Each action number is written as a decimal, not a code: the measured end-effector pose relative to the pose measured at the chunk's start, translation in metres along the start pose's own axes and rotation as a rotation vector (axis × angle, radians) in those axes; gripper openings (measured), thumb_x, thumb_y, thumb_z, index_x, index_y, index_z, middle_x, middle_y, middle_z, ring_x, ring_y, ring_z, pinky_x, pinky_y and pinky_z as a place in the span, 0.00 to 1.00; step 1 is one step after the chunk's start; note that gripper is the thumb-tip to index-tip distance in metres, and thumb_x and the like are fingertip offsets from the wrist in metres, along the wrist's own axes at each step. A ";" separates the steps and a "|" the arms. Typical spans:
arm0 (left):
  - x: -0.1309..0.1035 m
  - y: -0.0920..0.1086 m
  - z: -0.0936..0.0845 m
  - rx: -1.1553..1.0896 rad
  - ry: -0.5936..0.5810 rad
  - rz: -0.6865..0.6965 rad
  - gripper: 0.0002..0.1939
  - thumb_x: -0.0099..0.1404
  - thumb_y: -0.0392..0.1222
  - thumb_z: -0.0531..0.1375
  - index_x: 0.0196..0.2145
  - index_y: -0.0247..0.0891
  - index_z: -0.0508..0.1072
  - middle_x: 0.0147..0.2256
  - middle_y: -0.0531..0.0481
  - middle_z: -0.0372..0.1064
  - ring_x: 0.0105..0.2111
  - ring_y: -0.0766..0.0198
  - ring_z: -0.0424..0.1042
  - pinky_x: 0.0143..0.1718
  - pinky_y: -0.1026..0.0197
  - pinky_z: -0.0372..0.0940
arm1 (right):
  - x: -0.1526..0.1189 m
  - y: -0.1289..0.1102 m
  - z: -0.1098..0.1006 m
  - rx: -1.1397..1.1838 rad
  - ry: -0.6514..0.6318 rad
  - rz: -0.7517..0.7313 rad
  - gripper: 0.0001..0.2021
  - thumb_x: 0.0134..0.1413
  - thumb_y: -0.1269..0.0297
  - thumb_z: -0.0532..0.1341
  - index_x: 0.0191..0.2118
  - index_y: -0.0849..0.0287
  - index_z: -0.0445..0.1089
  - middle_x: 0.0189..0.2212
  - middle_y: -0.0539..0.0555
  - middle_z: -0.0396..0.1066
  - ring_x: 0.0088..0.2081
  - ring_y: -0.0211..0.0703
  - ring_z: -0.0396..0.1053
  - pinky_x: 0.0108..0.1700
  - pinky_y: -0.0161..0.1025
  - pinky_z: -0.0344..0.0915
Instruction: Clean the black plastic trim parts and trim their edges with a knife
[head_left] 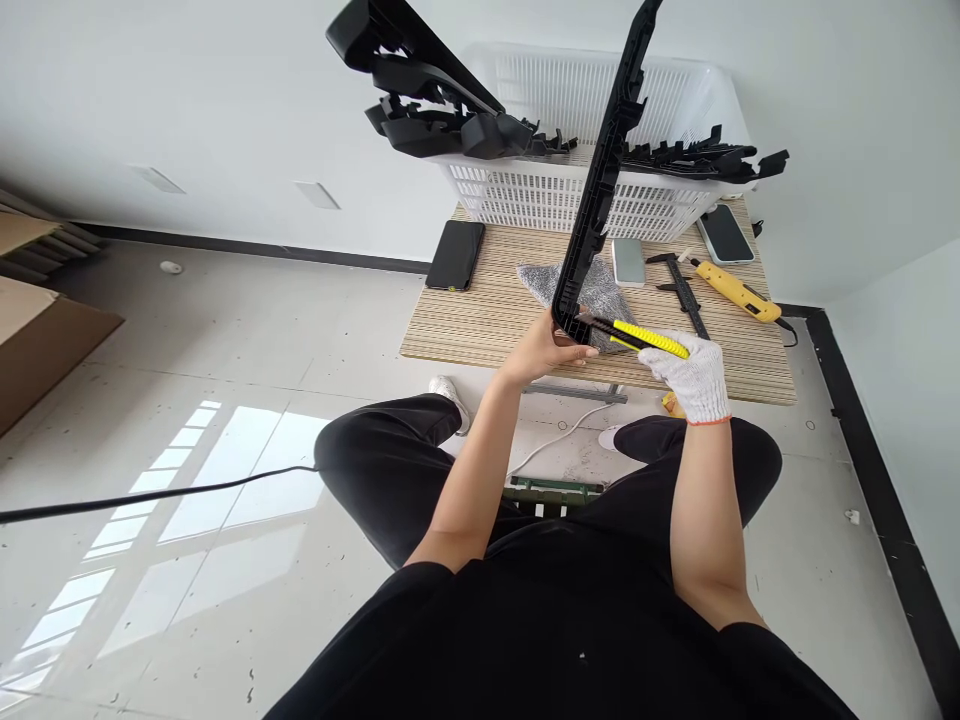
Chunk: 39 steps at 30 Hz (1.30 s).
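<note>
A long black plastic strip point(600, 185) stands steeply over the table, its curved lower end in my bare left hand point(546, 350). My right hand point(688, 372), in a white knitted glove, is closed round a yellow and black utility knife point(649, 338). The knife's tip touches or nearly touches the strip's lower end; which of the two I cannot tell. Behind that end lies a grey cloth point(600, 288) on the wood-patterned table point(480, 330).
A white basket point(525, 200) at the back holds black plastic parts point(450, 125). On the table are a black phone point(456, 254), a small grey-white box point(628, 262), calipers point(684, 295), a yellow corded tool point(735, 290) and another phone point(725, 235). Cardboard point(52, 340) stands left.
</note>
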<state>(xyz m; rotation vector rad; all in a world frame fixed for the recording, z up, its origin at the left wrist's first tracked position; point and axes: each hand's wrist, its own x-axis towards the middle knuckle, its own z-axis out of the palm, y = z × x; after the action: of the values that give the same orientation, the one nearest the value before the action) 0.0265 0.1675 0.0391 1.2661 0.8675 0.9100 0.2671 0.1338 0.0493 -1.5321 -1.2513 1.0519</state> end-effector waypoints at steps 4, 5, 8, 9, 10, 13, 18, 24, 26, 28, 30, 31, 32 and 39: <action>0.001 -0.001 -0.001 -0.003 -0.021 0.025 0.38 0.49 0.49 0.74 0.52 0.37 0.63 0.57 0.37 0.68 0.46 0.52 0.77 0.43 0.49 0.76 | 0.001 0.001 -0.001 -0.017 0.002 0.003 0.20 0.35 0.58 0.76 0.39 0.57 0.80 0.22 0.48 0.71 0.22 0.35 0.63 0.21 0.33 0.62; 0.001 -0.001 -0.001 0.002 -0.023 0.027 0.38 0.49 0.50 0.74 0.52 0.37 0.63 0.56 0.37 0.69 0.46 0.51 0.77 0.45 0.48 0.75 | 0.001 0.002 -0.002 -0.010 0.027 0.007 0.20 0.36 0.58 0.75 0.39 0.58 0.80 0.20 0.48 0.70 0.21 0.34 0.62 0.20 0.33 0.60; 0.002 0.000 -0.001 -0.007 -0.013 0.043 0.38 0.48 0.50 0.74 0.52 0.37 0.63 0.56 0.37 0.69 0.49 0.50 0.76 0.49 0.47 0.74 | 0.003 0.003 -0.003 0.014 -0.002 0.034 0.20 0.34 0.61 0.76 0.39 0.59 0.80 0.19 0.46 0.68 0.19 0.32 0.60 0.20 0.32 0.58; 0.002 0.000 -0.001 -0.013 -0.004 0.046 0.39 0.47 0.49 0.75 0.52 0.37 0.63 0.56 0.37 0.69 0.49 0.50 0.76 0.49 0.47 0.74 | 0.003 0.004 -0.004 0.022 0.003 0.043 0.20 0.34 0.61 0.76 0.39 0.59 0.80 0.18 0.46 0.67 0.19 0.32 0.60 0.20 0.32 0.58; 0.002 0.000 -0.001 -0.017 0.007 0.048 0.39 0.47 0.49 0.75 0.52 0.37 0.63 0.56 0.37 0.69 0.49 0.50 0.76 0.49 0.48 0.74 | 0.004 0.004 -0.004 0.031 0.029 0.046 0.20 0.34 0.61 0.76 0.39 0.58 0.80 0.18 0.45 0.66 0.19 0.32 0.59 0.19 0.32 0.57; 0.002 -0.001 -0.001 -0.028 0.031 0.048 0.40 0.46 0.49 0.75 0.52 0.37 0.64 0.56 0.38 0.69 0.48 0.52 0.76 0.48 0.49 0.74 | 0.004 0.005 -0.007 0.040 0.058 0.042 0.18 0.36 0.60 0.75 0.37 0.58 0.80 0.17 0.45 0.66 0.19 0.33 0.59 0.19 0.32 0.57; 0.002 -0.001 -0.001 -0.037 0.027 0.035 0.40 0.45 0.48 0.76 0.52 0.37 0.64 0.56 0.38 0.69 0.46 0.53 0.77 0.47 0.50 0.75 | 0.004 0.006 -0.009 0.003 0.071 0.034 0.17 0.36 0.61 0.75 0.37 0.56 0.80 0.17 0.45 0.66 0.19 0.33 0.60 0.19 0.32 0.58; 0.002 -0.005 -0.002 0.009 0.024 0.042 0.41 0.47 0.51 0.75 0.54 0.37 0.64 0.56 0.38 0.69 0.45 0.53 0.78 0.47 0.50 0.75 | 0.003 0.003 -0.008 -0.011 0.058 0.017 0.17 0.35 0.61 0.75 0.37 0.56 0.80 0.21 0.47 0.70 0.20 0.34 0.61 0.20 0.33 0.59; 0.002 -0.005 -0.003 0.021 0.017 0.044 0.41 0.47 0.52 0.75 0.54 0.37 0.64 0.56 0.38 0.70 0.45 0.54 0.78 0.47 0.50 0.74 | 0.003 0.003 -0.008 -0.020 0.044 0.010 0.18 0.36 0.61 0.75 0.38 0.56 0.80 0.21 0.47 0.69 0.20 0.34 0.60 0.20 0.33 0.60; 0.002 -0.004 -0.002 0.019 0.014 0.049 0.41 0.47 0.52 0.75 0.53 0.37 0.64 0.55 0.39 0.70 0.45 0.54 0.77 0.48 0.50 0.74 | 0.003 0.002 -0.008 -0.020 0.005 0.020 0.18 0.35 0.61 0.75 0.38 0.57 0.80 0.21 0.47 0.69 0.20 0.34 0.60 0.20 0.33 0.59; 0.002 -0.003 -0.001 0.018 0.018 0.045 0.40 0.47 0.52 0.75 0.53 0.37 0.64 0.54 0.39 0.71 0.45 0.54 0.77 0.47 0.50 0.74 | 0.002 0.002 -0.009 -0.018 0.021 0.013 0.18 0.37 0.61 0.75 0.39 0.58 0.80 0.20 0.47 0.68 0.20 0.33 0.59 0.20 0.32 0.58; 0.002 -0.003 -0.001 0.015 0.023 0.041 0.40 0.47 0.52 0.75 0.52 0.37 0.64 0.54 0.39 0.71 0.45 0.54 0.77 0.47 0.51 0.74 | 0.002 0.002 -0.009 -0.019 0.026 0.008 0.18 0.38 0.61 0.74 0.39 0.57 0.80 0.20 0.46 0.68 0.20 0.32 0.59 0.20 0.32 0.57; 0.002 -0.002 -0.001 0.008 0.026 0.040 0.40 0.46 0.52 0.75 0.52 0.37 0.64 0.53 0.39 0.71 0.45 0.54 0.77 0.47 0.51 0.74 | 0.002 0.003 -0.009 -0.025 0.009 0.007 0.17 0.38 0.61 0.74 0.39 0.57 0.80 0.20 0.46 0.68 0.20 0.32 0.59 0.20 0.32 0.57; 0.002 -0.003 -0.002 0.007 0.024 0.039 0.40 0.46 0.51 0.75 0.52 0.37 0.65 0.52 0.40 0.71 0.42 0.56 0.78 0.45 0.52 0.74 | 0.002 0.004 -0.010 0.001 0.011 0.021 0.17 0.35 0.62 0.75 0.36 0.57 0.80 0.21 0.47 0.69 0.19 0.32 0.59 0.20 0.32 0.57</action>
<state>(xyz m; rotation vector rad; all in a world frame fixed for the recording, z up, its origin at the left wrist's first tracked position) 0.0259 0.1698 0.0356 1.2841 0.8677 0.9552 0.2778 0.1344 0.0476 -1.5515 -1.2295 1.0566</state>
